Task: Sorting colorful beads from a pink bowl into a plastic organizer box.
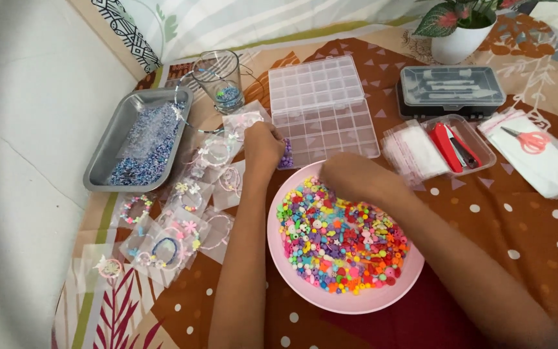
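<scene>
Resting right hand (350, 176) in bead plate (292, 271) | left hand (263, 145) beside organizer box (324, 110)

I see a patterned brown cloth (524, 226) covering the surface. On it lie a pink plate (292, 268) of beads, a clear compartment box (321, 106), a metal tray (108, 145), a glass (219, 79), bagged bracelets (175, 226), a grey case (450, 90) and a white plant pot (460, 42).

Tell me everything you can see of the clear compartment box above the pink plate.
The clear compartment box looks like transparent plastic and lies open flat on the patterned cloth, its two gridded halves joined at a hinge. Most compartments look empty; purple beads sit in the near-left corner cell. The left hand rests at that corner. Its near edge meets the pink plate, where the right hand lies.
</scene>
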